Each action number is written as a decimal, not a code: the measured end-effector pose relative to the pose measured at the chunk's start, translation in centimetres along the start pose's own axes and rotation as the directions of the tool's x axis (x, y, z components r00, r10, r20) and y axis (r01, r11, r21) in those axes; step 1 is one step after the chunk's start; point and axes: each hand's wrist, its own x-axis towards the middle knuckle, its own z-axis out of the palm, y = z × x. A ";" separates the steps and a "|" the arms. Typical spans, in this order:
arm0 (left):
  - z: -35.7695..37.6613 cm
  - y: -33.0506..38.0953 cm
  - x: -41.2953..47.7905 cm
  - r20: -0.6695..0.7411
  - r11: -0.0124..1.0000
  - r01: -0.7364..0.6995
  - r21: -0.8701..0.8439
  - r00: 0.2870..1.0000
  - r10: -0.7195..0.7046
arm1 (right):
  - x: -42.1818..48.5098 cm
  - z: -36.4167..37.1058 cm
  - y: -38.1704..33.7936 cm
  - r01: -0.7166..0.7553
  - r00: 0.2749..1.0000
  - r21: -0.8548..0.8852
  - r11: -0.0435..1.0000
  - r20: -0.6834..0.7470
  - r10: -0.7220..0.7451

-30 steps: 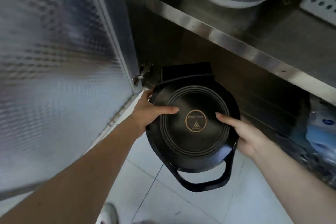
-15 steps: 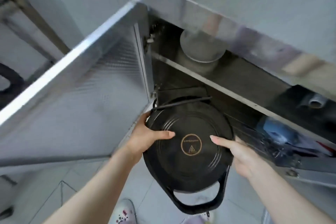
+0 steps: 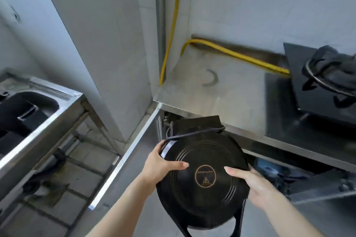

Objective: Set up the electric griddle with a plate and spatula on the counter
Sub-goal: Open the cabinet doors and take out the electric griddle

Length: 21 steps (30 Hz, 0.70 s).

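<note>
Steel counter (image 3: 221,98) beyond both hands, gas stove (image 3: 323,82) far right. Left hand (image 3: 161,165) and right hand (image 3: 258,184) grip round black electric griddle (image 3: 202,175), ringed lid, gold emblem.

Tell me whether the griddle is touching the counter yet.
Apart. The head view shows the griddle held up by the left hand and right hand, in front of the counter and below its edge, over the floor.

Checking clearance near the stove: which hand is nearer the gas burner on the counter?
Right. The right hand grips the griddle on the side facing the gas burner; the left hand holds the opposite edge, farther away.
</note>
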 end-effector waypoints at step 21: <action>0.6 23.1 3.7 0.111 0.951 -0.304 0.056 0.948 0.297 | -4.1 3.7 -18.5 0.308 0.948 0.094 0.947 -0.112 -0.297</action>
